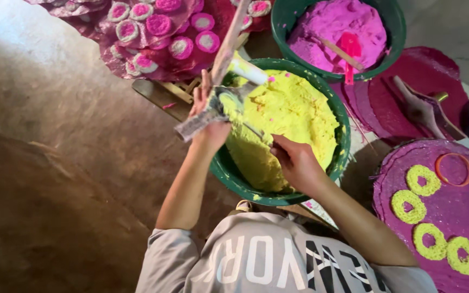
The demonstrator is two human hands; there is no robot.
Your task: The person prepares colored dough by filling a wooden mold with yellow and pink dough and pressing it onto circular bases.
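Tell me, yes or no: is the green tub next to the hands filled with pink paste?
No, the green tub under the left hand and right hand holds yellow paste.

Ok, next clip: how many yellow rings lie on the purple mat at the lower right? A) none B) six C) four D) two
C: four yellow rings lie in a curved row on the purple mat, beside an empty orange hoop; both hands work at the green bowl of yellow paste.
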